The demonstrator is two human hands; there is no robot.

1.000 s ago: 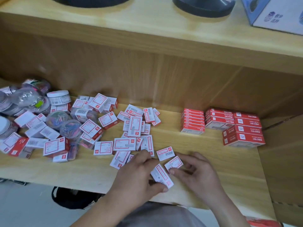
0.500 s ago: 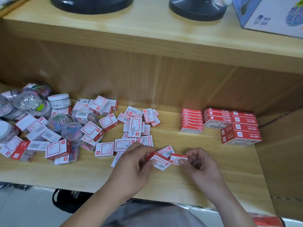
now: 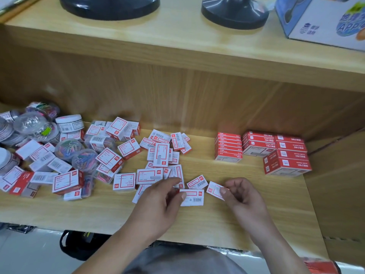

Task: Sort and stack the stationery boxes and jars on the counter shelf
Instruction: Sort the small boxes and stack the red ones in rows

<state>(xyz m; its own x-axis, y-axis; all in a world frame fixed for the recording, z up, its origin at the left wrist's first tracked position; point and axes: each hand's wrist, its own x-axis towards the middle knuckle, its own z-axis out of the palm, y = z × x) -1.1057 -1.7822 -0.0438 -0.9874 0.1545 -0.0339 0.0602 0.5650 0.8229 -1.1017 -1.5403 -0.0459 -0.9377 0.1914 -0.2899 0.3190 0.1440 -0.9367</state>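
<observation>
My left hand (image 3: 158, 202) pinches a small white-and-red stationery box (image 3: 192, 197) above the wooden counter shelf (image 3: 217, 224). My right hand (image 3: 244, 196) pinches another small white box (image 3: 215, 189) just to its right. A third small box (image 3: 197, 181) lies flat between and behind them. Several loose small boxes (image 3: 161, 155) lie scattered mid-shelf. Clear jars of paper clips (image 3: 68, 148) and larger white boxes (image 3: 66, 180) are heaped at the left. Neat stacks of red boxes (image 3: 228, 148) (image 3: 286, 161) stand at the right.
The shelf's back wall (image 3: 177, 95) rises behind the items and a side wall (image 3: 335, 175) closes the right end. An upper shelf carries two black round bases (image 3: 234, 12) and a blue-white carton (image 3: 325, 22). A dark bag (image 3: 79, 244) lies on the floor below.
Both hands lifted their small boxes from the shelf and turned them. The two boxes are now slightly apart, the right one showing its white face.
</observation>
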